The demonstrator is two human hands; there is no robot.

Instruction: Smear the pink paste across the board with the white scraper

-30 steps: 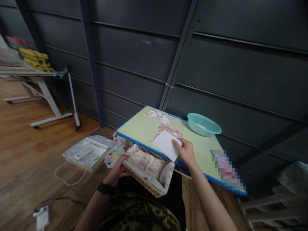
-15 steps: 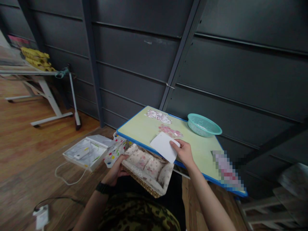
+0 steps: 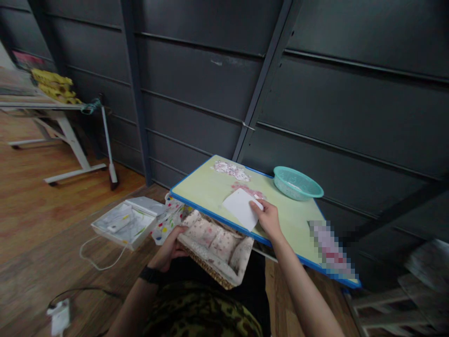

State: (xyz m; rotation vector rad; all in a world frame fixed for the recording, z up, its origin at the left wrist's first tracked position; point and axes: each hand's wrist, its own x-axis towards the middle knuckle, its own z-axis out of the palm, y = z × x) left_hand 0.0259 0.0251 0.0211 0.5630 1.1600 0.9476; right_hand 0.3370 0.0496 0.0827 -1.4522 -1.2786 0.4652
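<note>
My left hand (image 3: 172, 249) is closed on the left rim of a wicker basket (image 3: 213, 245) with a floral cloth lining, held tilted at the table's near edge. Between the thumb and fingers of my right hand (image 3: 267, 218) is a white card (image 3: 242, 209), held over the pale yellow tabletop (image 3: 199, 185) with its blue edge. Just behind the card lies a patch of pink pieces (image 3: 245, 188), partly hidden by it. Farther back, white and purple pieces (image 3: 232, 170) are spread out. What lies inside the basket, other than the lining, I cannot make out.
A turquoise plastic basket (image 3: 297, 183) stands at the table's back right. A blurred-out pink item (image 3: 331, 250) lies at the right corner. On the floor to the left are an open white box (image 3: 124, 222) and a power strip (image 3: 60, 317) with a cable. A dark panelled wall (image 3: 196, 93) rises behind.
My right hand has shifted the white card slightly up and to the right, away from the basket and farther over the tabletop. My left hand and the basket stay in place.
</note>
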